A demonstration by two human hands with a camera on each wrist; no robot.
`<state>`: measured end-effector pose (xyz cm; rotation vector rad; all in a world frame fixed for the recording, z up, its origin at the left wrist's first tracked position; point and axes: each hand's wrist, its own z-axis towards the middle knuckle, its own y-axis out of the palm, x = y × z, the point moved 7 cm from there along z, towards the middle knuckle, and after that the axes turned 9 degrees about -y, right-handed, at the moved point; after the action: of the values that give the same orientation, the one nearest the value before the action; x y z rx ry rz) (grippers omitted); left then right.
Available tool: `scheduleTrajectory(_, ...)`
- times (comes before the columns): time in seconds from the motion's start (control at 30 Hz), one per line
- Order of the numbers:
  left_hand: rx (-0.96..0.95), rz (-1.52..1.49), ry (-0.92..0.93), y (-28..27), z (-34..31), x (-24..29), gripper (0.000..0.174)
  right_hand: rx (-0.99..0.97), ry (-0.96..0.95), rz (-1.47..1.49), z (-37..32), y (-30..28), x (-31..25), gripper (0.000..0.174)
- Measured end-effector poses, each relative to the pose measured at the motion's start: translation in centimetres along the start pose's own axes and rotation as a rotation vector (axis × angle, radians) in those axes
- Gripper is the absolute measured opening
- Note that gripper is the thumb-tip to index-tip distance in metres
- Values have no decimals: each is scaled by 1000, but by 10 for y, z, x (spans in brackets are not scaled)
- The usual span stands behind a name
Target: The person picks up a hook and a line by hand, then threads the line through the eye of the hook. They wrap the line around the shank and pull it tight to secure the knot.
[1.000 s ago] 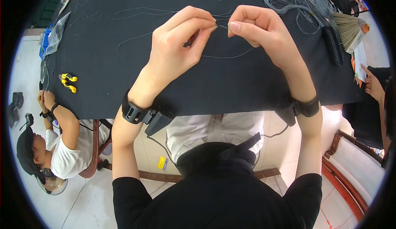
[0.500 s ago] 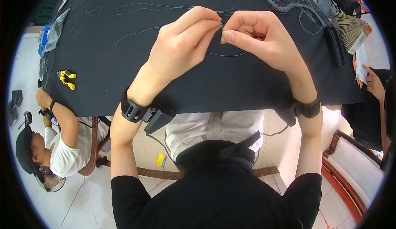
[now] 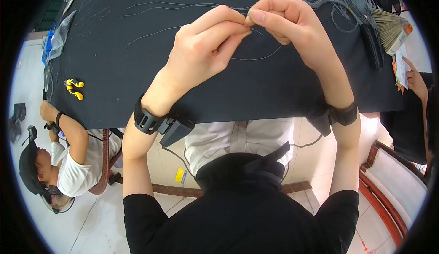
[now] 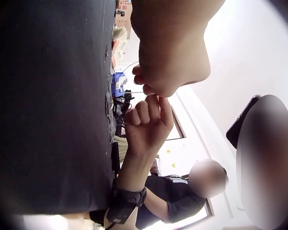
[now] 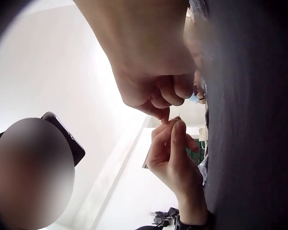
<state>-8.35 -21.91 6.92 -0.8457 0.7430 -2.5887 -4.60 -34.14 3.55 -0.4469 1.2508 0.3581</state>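
Note:
Over the far half of the black-covered table, my left hand (image 3: pixel 201 43) pinches a thin grey line (image 3: pixel 256 59) between thumb and fingertips. My right hand (image 3: pixel 292 27) meets it there, thumb and index finger pinching the same line, its other fingers curled in. A short end of line (image 3: pixel 257 31) sticks out just below the joined fingertips, and a loop hangs beneath both hands. The right wrist view shows a fine tip of line (image 5: pixel 179 115) above the left thumb. Whatever sits right between the fingertips is hidden.
Loose strands of line (image 3: pixel 155 9) lie left of my hands. Yellow-and-black pliers (image 3: pixel 74 89) rest at the table's left. A coil of grey line (image 3: pixel 320 0), a black case (image 3: pixel 371 45) and a fanned stack of cards (image 3: pixel 388 29) lie right. People sit at both sides.
My right hand first closed in on the left and dipped, then rose and moved up to the left fingertips. The left hand shifted slightly right, still pinching the line.

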Motion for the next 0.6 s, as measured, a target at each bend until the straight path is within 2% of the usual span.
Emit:
scheduleTrajectory(0.2, -1, 5, -22, -1, 1, 1, 10, 34, 52, 115, -1, -1, 6, 21)
scheduleTrajectory(0.5, -6, 7, 12, -3, 0, 3, 10, 59, 227, 290, -2, -4, 21, 18)
scheduleTrajectory(0.6, 2, 2, 28, -4, 0, 5, 11, 59, 244, 228, -3, -5, 26, 17)
